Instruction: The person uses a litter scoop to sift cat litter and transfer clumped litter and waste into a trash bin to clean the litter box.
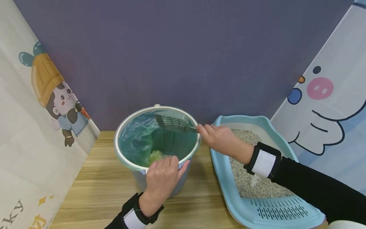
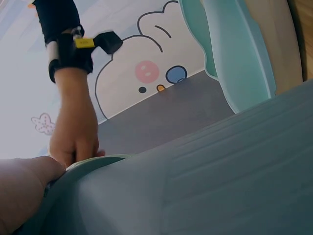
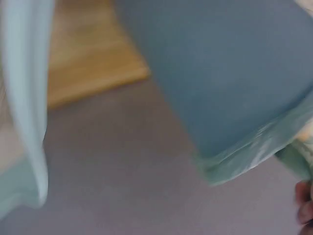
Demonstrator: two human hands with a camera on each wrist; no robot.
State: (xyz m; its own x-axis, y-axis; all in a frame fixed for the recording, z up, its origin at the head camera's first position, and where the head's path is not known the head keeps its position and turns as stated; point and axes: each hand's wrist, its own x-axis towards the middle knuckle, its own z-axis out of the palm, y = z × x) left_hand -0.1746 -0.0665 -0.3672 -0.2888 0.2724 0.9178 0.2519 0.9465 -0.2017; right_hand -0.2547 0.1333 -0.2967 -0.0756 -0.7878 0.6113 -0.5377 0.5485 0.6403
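A bin (image 1: 183, 179) with a pale rim stands on the wooden surface, lined with a thin green bag (image 1: 134, 136). My left hand (image 1: 163, 176) grips its near rim, fingers over the edge and thumb along the outside; in the left wrist view the bin wall (image 2: 234, 161) fills the lower part. My right hand (image 1: 218, 138) holds a dark slotted litter scoop (image 1: 175, 124) by its handle, over the bin's right rim. The scoop's slotted head hangs above the opening. Inside the bin shows a yellow-green lump (image 1: 155, 156), partly hidden behind my left fingers.
To the right stands a light blue litter box (image 1: 220, 178) holding grey-beige litter (image 1: 243, 181), with a perforated front ledge (image 1: 281, 208). A dark panel (image 1: 183, 57) rises behind, and printed cloths hang at left (image 1: 25, 127) and right (image 1: 346, 133).
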